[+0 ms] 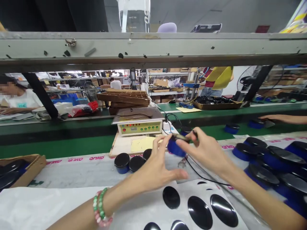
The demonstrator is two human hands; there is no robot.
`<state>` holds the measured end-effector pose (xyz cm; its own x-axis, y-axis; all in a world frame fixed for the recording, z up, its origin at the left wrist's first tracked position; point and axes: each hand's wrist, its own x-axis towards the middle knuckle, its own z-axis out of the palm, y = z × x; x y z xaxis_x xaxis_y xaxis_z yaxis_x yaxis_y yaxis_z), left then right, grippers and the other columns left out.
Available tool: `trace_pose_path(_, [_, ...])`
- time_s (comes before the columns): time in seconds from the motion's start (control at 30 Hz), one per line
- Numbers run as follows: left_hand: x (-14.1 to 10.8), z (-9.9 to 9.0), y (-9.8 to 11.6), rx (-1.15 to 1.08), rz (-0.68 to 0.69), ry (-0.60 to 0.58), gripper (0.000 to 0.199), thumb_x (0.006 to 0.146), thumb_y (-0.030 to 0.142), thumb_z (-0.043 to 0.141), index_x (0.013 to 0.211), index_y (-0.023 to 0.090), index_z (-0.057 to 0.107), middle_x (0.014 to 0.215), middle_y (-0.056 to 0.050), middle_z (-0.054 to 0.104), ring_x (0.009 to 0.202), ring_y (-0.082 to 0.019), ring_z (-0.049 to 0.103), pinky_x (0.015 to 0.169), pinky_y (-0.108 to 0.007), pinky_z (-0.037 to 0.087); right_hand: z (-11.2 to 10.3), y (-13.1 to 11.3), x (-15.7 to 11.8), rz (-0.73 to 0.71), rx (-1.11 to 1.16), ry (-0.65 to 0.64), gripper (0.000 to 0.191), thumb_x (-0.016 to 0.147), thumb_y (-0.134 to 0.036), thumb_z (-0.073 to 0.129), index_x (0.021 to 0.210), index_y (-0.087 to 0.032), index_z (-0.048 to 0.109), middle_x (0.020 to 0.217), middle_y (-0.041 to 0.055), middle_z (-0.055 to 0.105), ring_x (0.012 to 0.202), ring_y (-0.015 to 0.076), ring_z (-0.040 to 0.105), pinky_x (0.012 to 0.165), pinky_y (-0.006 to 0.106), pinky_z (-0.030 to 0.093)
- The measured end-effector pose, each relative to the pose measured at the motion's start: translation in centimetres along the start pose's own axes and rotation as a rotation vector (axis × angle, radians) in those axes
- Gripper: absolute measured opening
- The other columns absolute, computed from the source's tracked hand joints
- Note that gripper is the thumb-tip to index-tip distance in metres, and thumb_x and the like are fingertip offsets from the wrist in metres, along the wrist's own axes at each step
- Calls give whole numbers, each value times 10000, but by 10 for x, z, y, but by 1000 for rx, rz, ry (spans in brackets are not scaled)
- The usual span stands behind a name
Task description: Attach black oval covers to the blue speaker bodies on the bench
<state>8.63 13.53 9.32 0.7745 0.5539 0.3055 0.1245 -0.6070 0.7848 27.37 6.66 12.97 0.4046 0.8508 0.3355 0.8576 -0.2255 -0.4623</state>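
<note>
A round part with a blue side and a black top is raised above the bench between my hands, tilted. My left hand has its fingertips curled against the part's left edge, while its thumb points away to the right. My right hand closes on the same part from the right, its thumb over the upper face. Something small and dark shows near my right fingertips, too blurred to name. Below my hands lies a white sheet bearing glossy black discs. Several similar parts stand left of my fingers.
A control box with buttons stands behind my hands. Blue-and-black parts crowd the right side, and a cardboard tray holds more at left. A co-worker's hand touches a part on the green belt. A shelf beam crosses above.
</note>
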Motion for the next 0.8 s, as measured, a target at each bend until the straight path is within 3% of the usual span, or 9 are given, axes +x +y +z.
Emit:
trace_pose_path(0.1, [-10,-2,28,-541,-103,45,794,733,444,747,1368,277,300,1322,-103,473,1180,-269,503,997,-427,415,-15,-29,-33,-352,276,-87,371,946,-541,328,731,-240,358,654,-30,509,562,140,486,511,257,393])
trace_pose_path(0.17, [-19,-12,38,-861,-237,75,626,768,421,722,1292,268,416,1181,-66,587,1029,-216,591,926,-374,461,-22,-35,-45,-512,366,-139,341,1010,-388,227,790,-234,437,758,-7,555,679,142,549,612,255,446])
trace_pose_path(0.3, [-36,-31,39,-1299,-348,25,409,788,380,673,1110,136,611,1022,-112,673,864,-203,648,811,-341,528,-19,-35,-55,-726,322,-79,153,999,-218,375,1069,-248,507,968,8,597,941,136,591,781,219,455])
trace_pose_path(0.43, [-46,-34,36,-1371,-328,6,360,822,331,619,1100,103,637,1031,-140,676,892,-231,651,809,-392,546,-7,-42,-60,-818,314,114,115,978,-162,441,894,-205,507,757,-19,543,642,106,533,578,230,400])
trace_pose_path(0.5, [-49,-33,35,-1360,-329,34,364,846,366,612,1111,117,631,1017,-130,677,863,-220,659,794,-382,550,-5,-46,-62,-828,267,182,152,971,-143,446,834,-194,486,703,-22,506,598,108,495,546,247,364])
trace_pose_path(0.67, [-54,-30,32,-1231,-327,98,529,799,544,644,1154,158,571,982,-105,670,789,-196,669,762,-337,538,-9,-51,-68,-829,106,217,200,975,-148,422,786,-190,473,662,-12,493,556,124,487,504,270,336])
trace_pose_path(0.8, [-58,-30,33,-1005,-281,115,635,689,548,753,1163,216,492,1013,-63,626,835,-194,647,783,-338,513,-8,-52,-72,-845,-49,261,262,975,-161,409,719,-197,455,598,-19,458,444,125,430,427,304,263])
